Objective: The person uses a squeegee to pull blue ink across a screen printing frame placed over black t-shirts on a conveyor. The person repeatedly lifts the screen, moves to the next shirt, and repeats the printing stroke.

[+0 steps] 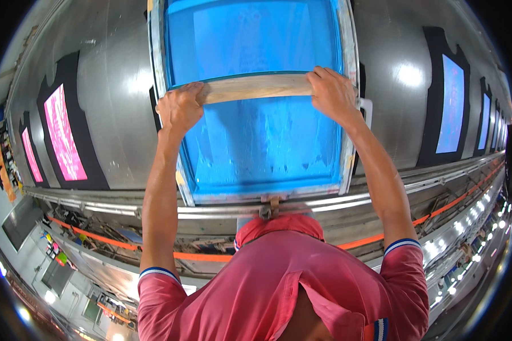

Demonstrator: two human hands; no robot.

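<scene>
A wooden-handled squeegee [256, 87] lies crosswise over a screen printing frame [347, 165] whose mesh is covered in bright blue ink [256, 142]. My left hand [180, 105] is closed round the squeegee's left end. Its right end is gripped by my right hand [333, 93], fingers curled over the top. Both arms reach forward, nearly straight. A thin dark blade edge shows along the far side of the wood. Blue ink streaks and drips mark the near part of the mesh, and a paler rectangle shows in the far part.
The frame stands on a long metal table [116, 122]. To the left lie black fabric pieces with pink prints [64, 133]; to the right, black pieces with blue prints [451, 108]. A metal rail [222, 213] and an orange bar [202, 257] run along the near edge.
</scene>
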